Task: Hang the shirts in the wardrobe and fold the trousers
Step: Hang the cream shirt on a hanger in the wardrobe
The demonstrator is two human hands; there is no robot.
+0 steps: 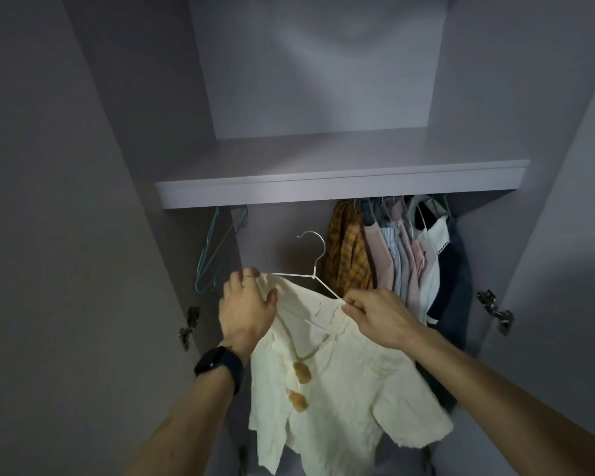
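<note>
Nearest the camera, two bare forearms are reaching up into the open wardrobe (323, 80); the left wrist is wearing a dark watch (217, 364). Between the forearms a cream short-sleeved shirt (340, 389) is hanging down, crumpled, with two brown buttons (301, 371) showing on its front.

The left hand (246, 304) is gripping the shirt's shoulder, its fingers curling over the fabric at the left end of a white wire hanger (311, 261) and its thumb lying out against the cloth. The right hand (375, 316) is pinching at the collar between thumb and forefinger, just where the hanger's right arm is entering the fabric; whether the wire itself is in the pinch cannot be told. The remaining fingers are curling loosely.

The hanger's hook is standing free below the shelf (340, 187), not touching the rail, which is hidden from view.

Beyond the hands, empty teal hangers (213, 249) are dangling at the left. At the right a yellow plaid shirt (347, 259) is hanging just beside a packed row of pale and dark garments (413, 259). Metal hinges (188, 326) are showing on both side panels.
</note>
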